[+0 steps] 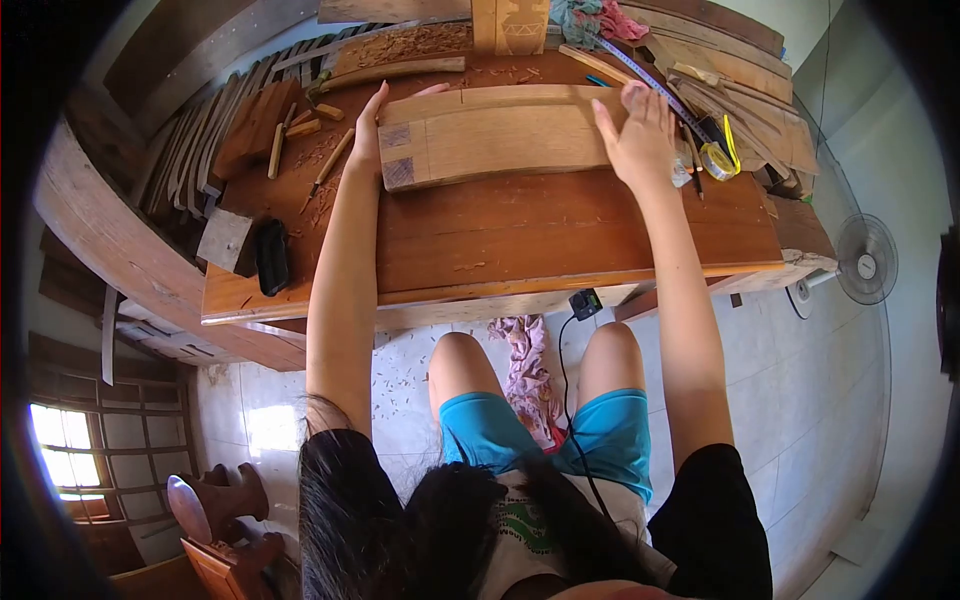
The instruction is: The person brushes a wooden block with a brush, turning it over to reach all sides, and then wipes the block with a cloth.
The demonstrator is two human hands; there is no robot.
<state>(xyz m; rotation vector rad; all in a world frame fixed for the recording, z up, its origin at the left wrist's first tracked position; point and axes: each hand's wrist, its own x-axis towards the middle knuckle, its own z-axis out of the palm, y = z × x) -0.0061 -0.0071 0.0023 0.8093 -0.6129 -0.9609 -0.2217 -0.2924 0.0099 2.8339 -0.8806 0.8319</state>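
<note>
A thick, slightly curved wooden board (510, 135) lies crosswise on the brown worktable (500, 235), with dark square joint marks at its left end. My left hand (369, 130) presses against that left end, thumb up and fingers reaching behind it. At the opposite end, my right hand (643, 138) holds the board with fingers extended and thumb apart, covering its corner. Just right of that hand are a yellow tape measure (717, 160) with its blade drawn out and a dark pencil (697, 178). Left of my left hand rests a thin wood-handled tool (333, 160).
Wooden-handled tools (276, 150), shavings and a black case (271, 257) occupy the table's left side. Wood strips (190, 150) are stacked at left, more planks (740, 90) at right. A carved wooden piece (510, 27) stands at the back. A fan (866, 262) is at right.
</note>
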